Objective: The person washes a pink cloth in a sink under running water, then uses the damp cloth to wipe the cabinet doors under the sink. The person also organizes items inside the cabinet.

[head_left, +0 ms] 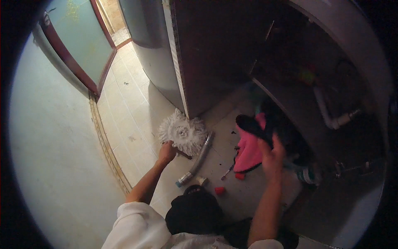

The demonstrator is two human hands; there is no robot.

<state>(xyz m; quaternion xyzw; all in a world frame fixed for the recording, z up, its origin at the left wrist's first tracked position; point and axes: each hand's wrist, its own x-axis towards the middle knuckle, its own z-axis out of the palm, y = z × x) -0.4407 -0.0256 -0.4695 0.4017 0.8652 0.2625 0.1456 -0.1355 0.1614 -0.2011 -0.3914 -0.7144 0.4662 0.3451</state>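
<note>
My left hand [167, 152] is closed at the near edge of a round white mop head [182, 131] on the tiled floor. A short dark stick-like piece [183, 155] shows beside that hand; whether the fingers hold it or the mop strands is unclear. My right hand [272, 157] grips the black part of a pink and black cloth [251, 151] between thumb and fingers, at the opening of a dark cabinet. Between my hands lies a grey flexible hose [199, 159] with metal ends.
Red caps [219, 190] and a thin screwdriver-like tool [226, 172] lie on the floor. A white drain pipe [327, 112] runs inside the cabinet [290, 89] at right. A dark cabinet door [215, 54] stands ahead; a pale wall [58, 141] is at left.
</note>
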